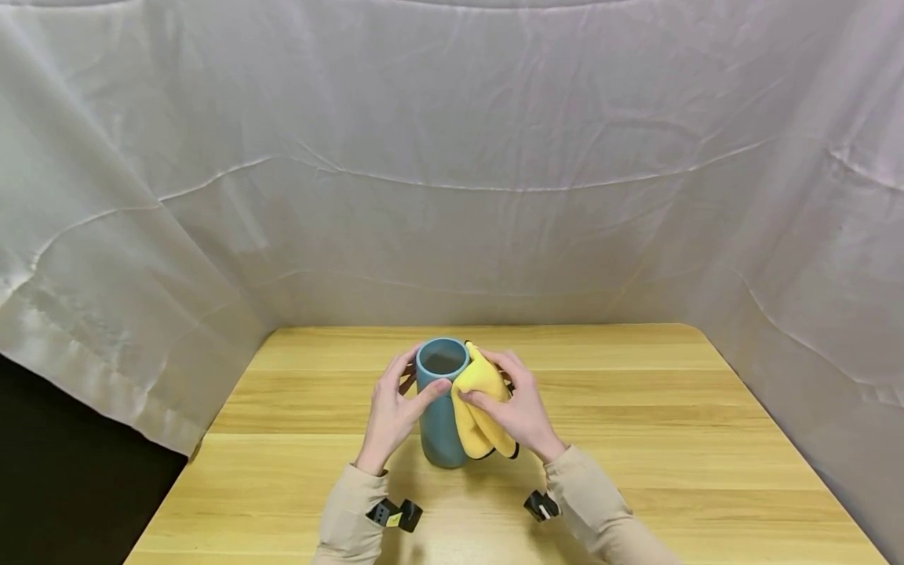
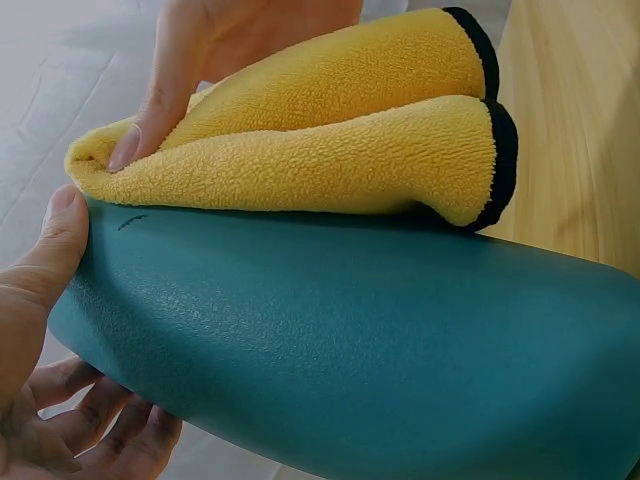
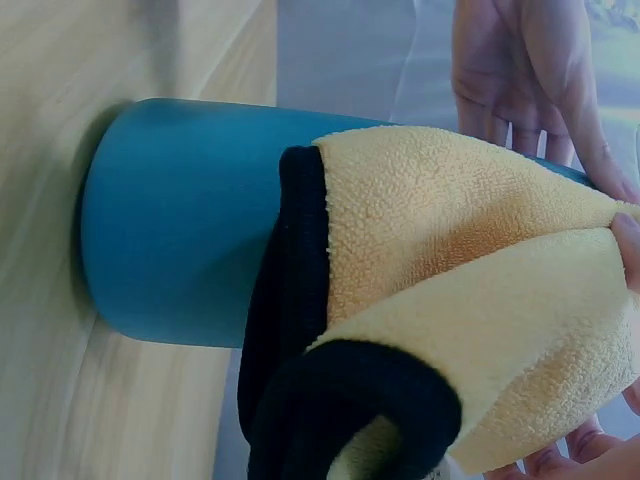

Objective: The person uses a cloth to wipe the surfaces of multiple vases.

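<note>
A tall teal vase (image 1: 439, 435) with a round open mouth stands upright on the wooden table. My left hand (image 1: 397, 404) grips it near the top, thumb on the front and fingers around the far left side. In my right hand (image 1: 519, 404) is a yellow cloth (image 1: 480, 384) with black edging, pinched between thumb and fingers and lying against the vase's right side. The left wrist view shows the folded cloth (image 2: 330, 160) along the vase (image 2: 350, 320), beside a small dark mark. In the right wrist view the cloth (image 3: 430, 220) covers the vase's upper part, and its base meets the table.
The light wooden table (image 1: 636, 439) reaches back to a grey-white fabric curtain (image 1: 452, 196), which also hangs at both sides. A black wrist device (image 1: 395, 514) is worn at the left sleeve, another (image 1: 541, 506) at the right.
</note>
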A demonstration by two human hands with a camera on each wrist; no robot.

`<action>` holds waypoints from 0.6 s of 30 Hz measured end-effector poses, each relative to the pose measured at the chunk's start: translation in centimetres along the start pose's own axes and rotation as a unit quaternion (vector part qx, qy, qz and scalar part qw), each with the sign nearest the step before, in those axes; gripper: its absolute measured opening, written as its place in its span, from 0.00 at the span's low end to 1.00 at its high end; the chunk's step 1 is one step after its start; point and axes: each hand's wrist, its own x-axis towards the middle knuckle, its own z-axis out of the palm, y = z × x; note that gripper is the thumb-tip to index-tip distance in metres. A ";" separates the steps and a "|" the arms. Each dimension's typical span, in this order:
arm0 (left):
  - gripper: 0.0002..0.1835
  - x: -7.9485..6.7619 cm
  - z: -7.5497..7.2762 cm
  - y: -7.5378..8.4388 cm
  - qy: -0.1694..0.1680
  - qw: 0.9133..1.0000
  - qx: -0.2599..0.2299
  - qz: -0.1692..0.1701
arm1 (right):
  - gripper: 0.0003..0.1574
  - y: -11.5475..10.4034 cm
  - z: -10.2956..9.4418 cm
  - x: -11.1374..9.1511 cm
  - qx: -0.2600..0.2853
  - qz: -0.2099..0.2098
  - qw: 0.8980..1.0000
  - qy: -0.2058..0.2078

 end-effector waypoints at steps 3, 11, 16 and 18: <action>0.33 0.0 0.0 0.0 0.001 1.000 0.000 0.001 | 0.35 0.2 0.0 -0.1 0.002 0.001 1.000 -0.001; 0.33 0.0 -0.1 0.0 0.000 1.000 -0.004 0.000 | 0.35 1.9 0.3 -1.6 -0.010 0.037 0.999 -0.016; 0.33 0.0 -0.1 0.0 0.001 1.000 -0.002 -0.004 | 0.36 3.7 0.8 -3.1 -0.027 0.085 0.995 -0.043; 0.33 0.0 -0.1 0.0 0.000 1.000 0.000 -0.005 | 0.36 4.2 0.9 -3.5 -0.026 0.102 0.993 -0.049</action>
